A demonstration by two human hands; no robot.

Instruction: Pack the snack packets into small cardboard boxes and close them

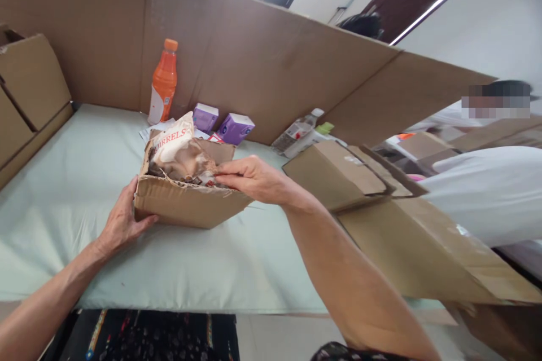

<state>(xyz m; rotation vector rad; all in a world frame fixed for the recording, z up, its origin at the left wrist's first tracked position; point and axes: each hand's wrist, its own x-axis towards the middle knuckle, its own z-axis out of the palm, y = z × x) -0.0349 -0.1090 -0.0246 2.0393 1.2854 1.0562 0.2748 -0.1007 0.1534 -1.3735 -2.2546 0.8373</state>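
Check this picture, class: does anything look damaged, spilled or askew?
The open box touched by the left hand looks damaged: its upper rim is ragged, as if torn. Farther right, the clear bottle slants, unlike the nearly upright orange bottle, though lens distortion may exaggerate this. No spill shows.

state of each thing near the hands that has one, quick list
cardboard box: open at the top, something inside
printed bag: crumpled, sticking up above the box rim
left hand: against the box's left corner, thumb spread
right hand: thumb and fingers at the contents, grip unclear
orange bottle: capped, upright
clear bottle: capped, upright or leaning unclear
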